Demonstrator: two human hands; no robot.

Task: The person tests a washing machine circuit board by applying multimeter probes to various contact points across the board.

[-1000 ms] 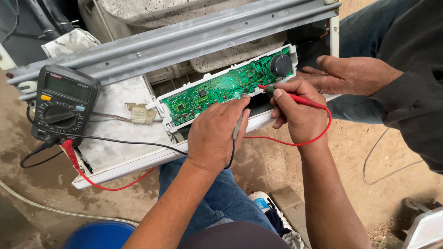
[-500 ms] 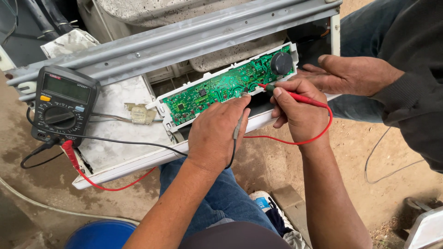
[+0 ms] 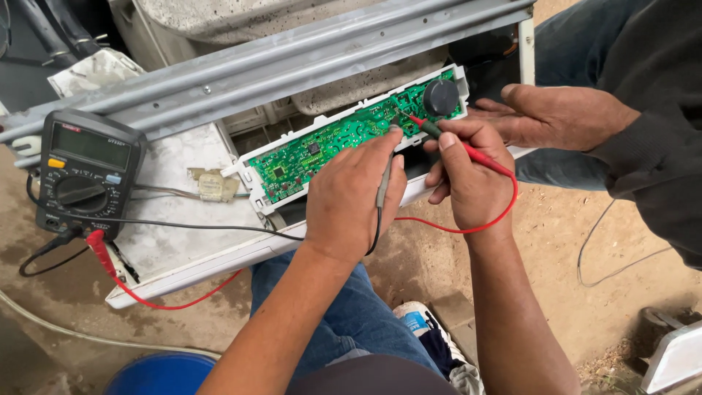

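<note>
A green circuit board in a white frame lies tilted on an opened white appliance panel, with a black round knob at its right end. My left hand grips a black test probe and presses its tip on the board. My right hand grips a red test probe whose tip touches the board near the knob. Red and black leads run to a dark grey multimeter at the left.
Another person's hand in a dark sleeve rests at the board's right end. A grey metal rail crosses above. A small white connector lies on the panel. A blue round container and sandy ground lie below.
Both of my hands stay on the board; the probes have shifted only slightly. The other person's hand has not moved.
</note>
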